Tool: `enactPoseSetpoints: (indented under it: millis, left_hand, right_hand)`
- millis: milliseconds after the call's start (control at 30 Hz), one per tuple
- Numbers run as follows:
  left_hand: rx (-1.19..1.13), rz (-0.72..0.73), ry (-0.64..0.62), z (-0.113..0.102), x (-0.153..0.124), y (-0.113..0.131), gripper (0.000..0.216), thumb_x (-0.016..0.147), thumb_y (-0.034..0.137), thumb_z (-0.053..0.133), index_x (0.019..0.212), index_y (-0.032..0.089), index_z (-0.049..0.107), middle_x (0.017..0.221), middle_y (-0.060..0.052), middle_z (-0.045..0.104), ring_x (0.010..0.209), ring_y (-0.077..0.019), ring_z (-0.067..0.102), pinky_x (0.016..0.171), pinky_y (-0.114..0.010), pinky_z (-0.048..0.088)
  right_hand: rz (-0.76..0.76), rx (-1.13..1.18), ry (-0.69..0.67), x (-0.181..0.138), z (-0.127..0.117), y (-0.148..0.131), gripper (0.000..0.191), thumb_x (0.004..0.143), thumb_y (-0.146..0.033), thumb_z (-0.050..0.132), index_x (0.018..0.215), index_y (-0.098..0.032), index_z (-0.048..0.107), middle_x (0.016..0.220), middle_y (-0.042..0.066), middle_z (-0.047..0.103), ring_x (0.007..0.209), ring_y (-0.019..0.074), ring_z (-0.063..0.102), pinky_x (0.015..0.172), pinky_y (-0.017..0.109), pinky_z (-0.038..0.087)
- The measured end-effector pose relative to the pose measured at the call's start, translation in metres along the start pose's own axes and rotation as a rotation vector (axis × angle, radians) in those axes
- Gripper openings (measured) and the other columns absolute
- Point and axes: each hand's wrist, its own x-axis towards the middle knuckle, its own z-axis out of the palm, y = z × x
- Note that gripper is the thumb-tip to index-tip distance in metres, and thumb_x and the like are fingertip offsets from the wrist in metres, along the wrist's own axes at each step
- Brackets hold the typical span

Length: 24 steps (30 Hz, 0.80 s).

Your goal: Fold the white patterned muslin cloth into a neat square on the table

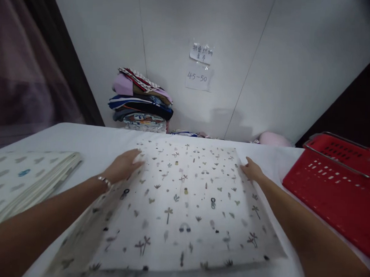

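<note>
A white cloth (187,213) printed with small palm trees, flamingos and rainbows lies spread in front of me, a layer of it showing below at the left side. At its far left edge is my left hand (123,165), a bracelet on the wrist, thumb and fingers apart and touching the cloth's border. My right hand (253,170) is at the far right edge, fingers apart, the thumb side against the border. Neither hand visibly grips the fabric.
A folded cream cloth with grey marks (21,179) lies at the left. The red plastic basket (334,191) with metal handles stands at the right. Behind the white table (101,142) rises a stack of folded fabrics (142,101) against the wall, with paper notes (199,78) above.
</note>
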Motion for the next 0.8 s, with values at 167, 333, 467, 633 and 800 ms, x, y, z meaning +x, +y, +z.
enactPoseSetpoints:
  millis: [167,333,467,633,800]
  left_hand:
    - [-0.083,0.233,0.088,0.013,-0.121,0.014,0.06,0.083,0.058,0.037,0.126,0.018,0.051,0.137,-0.011,0.046,0.125,-0.027,0.043,0.104,-0.042,0.037]
    - [-0.13,0.299,0.134,0.017,-0.203,0.05,0.056,0.086,0.055,0.036,0.126,0.018,0.05,0.136,-0.012,0.047,0.125,-0.0268,0.043,0.103,-0.045,0.037]
    - [-0.188,0.34,0.16,0.016,-0.231,0.083,0.046,0.088,0.047,0.038,0.121,0.019,0.053,0.132,-0.011,0.051,0.123,-0.0248,0.044,0.102,-0.044,0.037]
    - [-0.226,0.456,0.163,0.023,-0.243,0.128,0.028,0.088,0.03,0.045,0.108,0.019,0.061,0.117,-0.008,0.06,0.11,-0.0218,0.051,0.096,-0.04,0.04]
    - [-0.203,0.464,0.168,0.035,-0.241,0.153,0.02,0.086,0.026,0.049,0.098,0.021,0.064,0.105,-0.006,0.062,0.099,-0.0212,0.052,0.087,-0.038,0.042]
  right_hand:
    - [-0.024,-0.018,-0.025,-0.1,-0.01,0.049,0.068,0.083,-0.04,0.052,0.142,-0.013,0.03,0.092,0.007,0.065,0.08,0.02,0.061,0.068,0.028,0.044]
    - [-0.061,-0.031,-0.038,-0.185,-0.022,0.082,0.062,0.083,-0.037,0.052,0.137,-0.011,0.039,0.1,0.011,0.065,0.082,0.0207,0.061,0.072,0.03,0.046]
    - [-0.308,0.026,0.157,-0.229,-0.024,0.07,0.041,0.083,-0.03,0.05,0.119,-0.013,0.057,0.113,0.014,0.061,0.098,0.0237,0.058,0.083,0.035,0.046]
    - [-0.834,0.238,0.11,-0.277,-0.003,0.008,0.022,0.085,-0.028,0.049,0.097,-0.021,0.067,0.101,0.007,0.067,0.097,0.0208,0.058,0.085,0.036,0.047]
    - [-1.099,0.182,0.013,-0.299,0.022,-0.039,0.021,0.086,-0.026,0.052,0.098,-0.018,0.068,0.104,0.009,0.065,0.1,0.0204,0.055,0.088,0.035,0.044]
